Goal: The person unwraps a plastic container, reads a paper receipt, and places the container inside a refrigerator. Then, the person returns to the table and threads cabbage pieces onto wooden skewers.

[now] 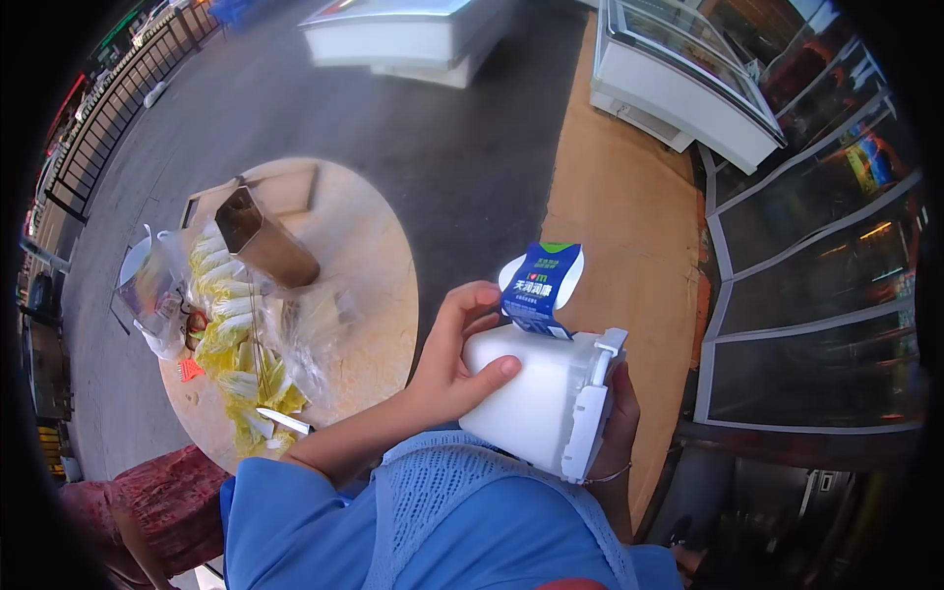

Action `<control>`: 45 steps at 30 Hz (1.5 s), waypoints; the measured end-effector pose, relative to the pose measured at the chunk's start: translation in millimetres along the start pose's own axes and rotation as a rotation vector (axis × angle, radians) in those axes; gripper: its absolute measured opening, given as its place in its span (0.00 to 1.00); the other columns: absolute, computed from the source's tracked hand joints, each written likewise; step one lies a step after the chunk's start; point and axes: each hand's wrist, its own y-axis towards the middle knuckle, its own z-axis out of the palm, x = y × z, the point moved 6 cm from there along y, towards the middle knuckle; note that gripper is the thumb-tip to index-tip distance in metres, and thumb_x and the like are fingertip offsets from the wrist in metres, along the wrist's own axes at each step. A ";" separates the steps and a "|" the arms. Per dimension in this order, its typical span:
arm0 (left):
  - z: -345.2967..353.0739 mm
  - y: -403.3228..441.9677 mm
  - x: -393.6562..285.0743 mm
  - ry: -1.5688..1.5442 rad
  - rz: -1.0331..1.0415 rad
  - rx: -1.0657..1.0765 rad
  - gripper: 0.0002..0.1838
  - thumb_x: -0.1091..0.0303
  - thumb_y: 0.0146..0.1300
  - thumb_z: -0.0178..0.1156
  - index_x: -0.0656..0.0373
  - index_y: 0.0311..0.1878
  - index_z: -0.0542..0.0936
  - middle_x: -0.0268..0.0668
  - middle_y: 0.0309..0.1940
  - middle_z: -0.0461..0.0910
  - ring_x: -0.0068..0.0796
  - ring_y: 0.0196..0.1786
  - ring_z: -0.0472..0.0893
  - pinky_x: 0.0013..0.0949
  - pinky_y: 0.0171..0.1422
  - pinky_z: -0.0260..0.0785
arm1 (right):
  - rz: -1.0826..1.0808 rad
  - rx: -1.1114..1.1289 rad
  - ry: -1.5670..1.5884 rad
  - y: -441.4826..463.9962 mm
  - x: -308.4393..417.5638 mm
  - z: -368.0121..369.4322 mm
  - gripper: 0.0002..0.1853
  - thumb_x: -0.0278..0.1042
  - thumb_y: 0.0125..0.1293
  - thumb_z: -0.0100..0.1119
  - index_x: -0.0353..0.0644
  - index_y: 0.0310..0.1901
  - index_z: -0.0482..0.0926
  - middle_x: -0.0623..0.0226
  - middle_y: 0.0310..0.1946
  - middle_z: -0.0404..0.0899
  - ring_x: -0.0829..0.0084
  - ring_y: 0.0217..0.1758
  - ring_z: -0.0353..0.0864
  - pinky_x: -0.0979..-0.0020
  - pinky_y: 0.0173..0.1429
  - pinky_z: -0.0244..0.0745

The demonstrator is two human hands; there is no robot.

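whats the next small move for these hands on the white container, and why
I'd probably steady the white container with the right hand and move the left hand slightly to the blue printed tag: the right hand is at the notched rim, while the left hand is close to the tag.

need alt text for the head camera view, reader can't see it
The wearer's left hand and right hand hold a white box-like container, with a blue printed card at its far side. To the left, a round table bears leafy cabbage, a knife and a brown angular holder.
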 end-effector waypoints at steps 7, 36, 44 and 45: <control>24.5 70.2 54.1 -0.060 -0.394 0.419 0.37 0.45 0.53 0.64 0.61 0.59 0.70 0.45 0.49 0.76 0.34 0.54 0.75 0.35 0.59 0.65 | -0.002 -0.044 -0.168 53.6 29.0 -39.7 0.17 0.41 0.70 0.47 0.37 0.52 0.70 0.64 0.44 0.77 0.73 0.48 0.77 0.74 0.53 0.72; -73.3 779.8 357.4 -1.020 -0.836 -0.148 0.21 0.60 0.70 0.38 0.57 0.61 0.69 0.41 0.55 0.74 0.36 0.56 0.75 0.36 0.61 0.69 | 0.147 0.508 -0.574 812.7 268.0 156.4 0.64 0.74 0.44 0.59 0.38 0.71 0.38 0.51 0.70 0.43 0.58 0.74 0.41 0.61 0.73 0.43; -118.5 1022.4 392.2 -0.746 -0.929 -0.461 0.22 0.59 0.68 0.37 0.58 0.57 0.72 0.43 0.54 0.74 0.38 0.56 0.75 0.39 0.60 0.69 | 0.600 0.577 -0.274 1060.8 324.8 183.6 0.52 0.68 0.53 0.56 0.32 0.66 0.51 0.47 0.59 0.64 0.61 0.62 0.67 0.63 0.60 0.69; -134.0 1047.7 397.2 -0.569 -0.970 -0.580 0.22 0.60 0.68 0.37 0.58 0.57 0.72 0.43 0.53 0.75 0.38 0.55 0.76 0.39 0.59 0.70 | 0.557 0.462 -0.254 1089.7 340.3 197.8 0.47 0.64 0.55 0.56 0.32 0.64 0.55 0.48 0.57 0.66 0.61 0.60 0.69 0.63 0.59 0.70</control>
